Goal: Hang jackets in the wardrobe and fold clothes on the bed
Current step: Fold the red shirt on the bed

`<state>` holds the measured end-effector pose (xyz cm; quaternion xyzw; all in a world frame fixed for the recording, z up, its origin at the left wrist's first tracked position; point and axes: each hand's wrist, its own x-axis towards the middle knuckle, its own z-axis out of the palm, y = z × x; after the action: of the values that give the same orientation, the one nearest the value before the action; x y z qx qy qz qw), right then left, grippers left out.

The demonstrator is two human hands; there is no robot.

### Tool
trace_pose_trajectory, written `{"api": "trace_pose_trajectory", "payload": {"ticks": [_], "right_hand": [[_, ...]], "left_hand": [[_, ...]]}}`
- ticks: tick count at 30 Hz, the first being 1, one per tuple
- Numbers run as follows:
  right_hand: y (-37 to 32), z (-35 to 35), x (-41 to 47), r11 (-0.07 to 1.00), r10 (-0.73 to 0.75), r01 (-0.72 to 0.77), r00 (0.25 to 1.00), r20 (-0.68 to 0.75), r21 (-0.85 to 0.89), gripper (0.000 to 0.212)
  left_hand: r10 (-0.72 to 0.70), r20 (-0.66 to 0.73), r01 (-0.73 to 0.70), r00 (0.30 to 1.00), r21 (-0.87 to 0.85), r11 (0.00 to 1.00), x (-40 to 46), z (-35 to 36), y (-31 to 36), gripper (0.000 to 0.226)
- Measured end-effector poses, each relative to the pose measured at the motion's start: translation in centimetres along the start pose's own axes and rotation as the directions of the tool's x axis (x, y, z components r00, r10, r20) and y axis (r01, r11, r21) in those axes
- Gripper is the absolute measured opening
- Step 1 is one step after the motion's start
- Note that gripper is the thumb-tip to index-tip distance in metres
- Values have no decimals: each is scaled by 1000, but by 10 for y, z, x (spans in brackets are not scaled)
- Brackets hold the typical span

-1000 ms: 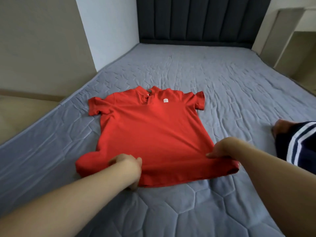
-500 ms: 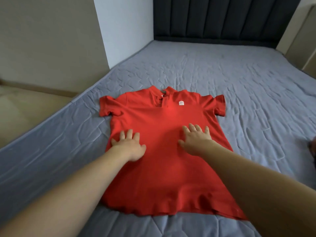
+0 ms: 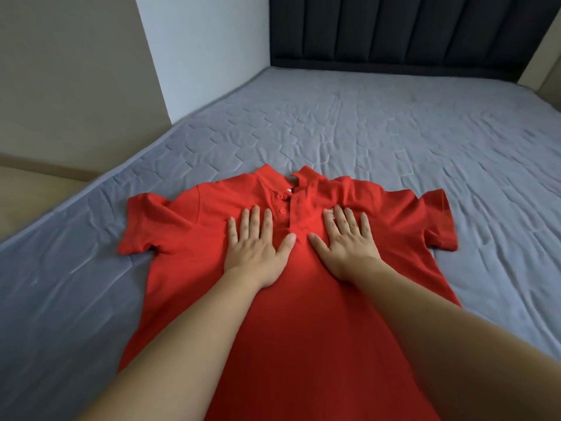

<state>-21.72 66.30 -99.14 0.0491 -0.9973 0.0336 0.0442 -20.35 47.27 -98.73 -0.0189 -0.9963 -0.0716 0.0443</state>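
A red polo shirt (image 3: pixel 303 314) lies spread face up on the grey quilted bed (image 3: pixel 394 132), collar pointing away from me and both short sleeves out to the sides. My left hand (image 3: pixel 256 250) lies flat on the chest just left of the button placket, fingers straight. My right hand (image 3: pixel 346 243) presses flat on the chest to the right of the placket, partly covering the small white logo. The shirt's lower hem is out of view beneath my forearms.
A dark padded headboard (image 3: pixel 409 31) stands at the far end of the bed. A beige wall (image 3: pixel 76 86) and a white wall section (image 3: pixel 206 50) run along the bed's left edge. A beige cabinet edge (image 3: pixel 546 56) shows at the far right.
Both hands let go of the hem a second ago, then slid flat up the shirt from the belly to the chest. The view moved closer to the shirt.
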Motion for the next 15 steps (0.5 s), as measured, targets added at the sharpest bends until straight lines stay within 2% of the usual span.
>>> {"api": "trace_pose_trajectory", "payload": {"ticks": [2,4,6,7,8,10,12,15], "right_hand": [[5,3,36,1000,-19,19,999,-29,18,89],[12,4,71,999,-17,20,996,-88,45,83],[18,5,100,995,6,17,972,-234,99,67],[20,6,112,993,27,15,941,-338,121,56],[21,8,123,991,51,5,905,-421,131,47],[23,8,138,987,105,-37,879,-466,154,40],[24,9,146,980,129,-52,899,-418,191,48],[26,10,150,983,68,10,907,-416,183,54]], "left_hand": [[8,25,-7,1000,-45,999,38,3,4,82],[36,-12,-36,999,-26,999,73,3,5,62],[-44,-146,24,988,-135,991,108,-4,0,40],[-94,-185,53,978,-216,975,123,-11,-2,37],[-95,-205,47,974,-226,973,139,-16,-3,40],[27,-217,-26,976,6,1000,165,-24,-4,45],[129,-155,-106,979,150,983,184,-30,-5,48],[127,94,-136,987,99,986,205,-35,-6,48]]}}
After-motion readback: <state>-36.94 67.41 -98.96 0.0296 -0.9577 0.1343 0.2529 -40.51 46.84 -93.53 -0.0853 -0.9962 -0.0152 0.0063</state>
